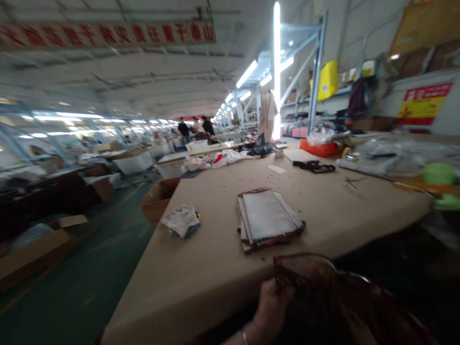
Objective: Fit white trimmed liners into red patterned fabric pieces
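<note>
My left hand (271, 306), with a band at the wrist, pinches the near corner of a dark red-brown piece of shiny material (305, 270). The piece hangs in front of the table's near edge, its lower part lost in shadow. At the lower right a dim shape may be my right hand; its fingers cannot be made out. Just beyond the held piece, a stack of flat white panels with dark red edges (268, 215) lies on the table. To its left rests a crumpled pair of white work gloves (181, 220).
The brown-covered table (212, 263) carries black straps (314, 166), an orange-red tray (319, 147) and plastic bags (391, 153) at the far right. A cardboard box (158, 199) stands against its left side. Several people are far back, near the aisle.
</note>
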The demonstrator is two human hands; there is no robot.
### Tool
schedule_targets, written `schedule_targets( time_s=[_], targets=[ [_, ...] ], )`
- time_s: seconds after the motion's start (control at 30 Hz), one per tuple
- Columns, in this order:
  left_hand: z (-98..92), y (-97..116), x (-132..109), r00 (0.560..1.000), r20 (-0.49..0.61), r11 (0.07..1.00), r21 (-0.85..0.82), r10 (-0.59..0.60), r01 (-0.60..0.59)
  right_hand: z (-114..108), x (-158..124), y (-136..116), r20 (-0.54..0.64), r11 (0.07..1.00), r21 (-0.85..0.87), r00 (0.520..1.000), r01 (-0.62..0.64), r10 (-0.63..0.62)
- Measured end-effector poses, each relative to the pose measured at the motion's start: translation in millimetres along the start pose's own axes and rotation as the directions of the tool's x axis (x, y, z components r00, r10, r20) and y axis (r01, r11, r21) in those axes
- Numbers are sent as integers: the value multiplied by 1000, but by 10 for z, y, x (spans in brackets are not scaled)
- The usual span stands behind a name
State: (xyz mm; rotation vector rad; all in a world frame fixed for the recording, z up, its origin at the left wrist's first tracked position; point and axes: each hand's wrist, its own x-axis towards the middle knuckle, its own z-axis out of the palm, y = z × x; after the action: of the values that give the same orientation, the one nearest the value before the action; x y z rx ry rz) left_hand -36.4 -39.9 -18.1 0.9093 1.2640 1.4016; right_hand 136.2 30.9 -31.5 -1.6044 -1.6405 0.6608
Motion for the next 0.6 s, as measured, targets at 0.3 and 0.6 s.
schedule_targets(
  time_s=[0.3, 0.6],
  targets=[
    [113, 718, 326, 941, 166, 872, 354, 296, -337, -449, -55, -34, 168, 836, 543, 966, 76, -197],
    [403, 904, 154, 872, 85, 786, 397, 482, -473, -567, -60, -496, 91, 904, 406, 978, 134, -186]
  ],
)
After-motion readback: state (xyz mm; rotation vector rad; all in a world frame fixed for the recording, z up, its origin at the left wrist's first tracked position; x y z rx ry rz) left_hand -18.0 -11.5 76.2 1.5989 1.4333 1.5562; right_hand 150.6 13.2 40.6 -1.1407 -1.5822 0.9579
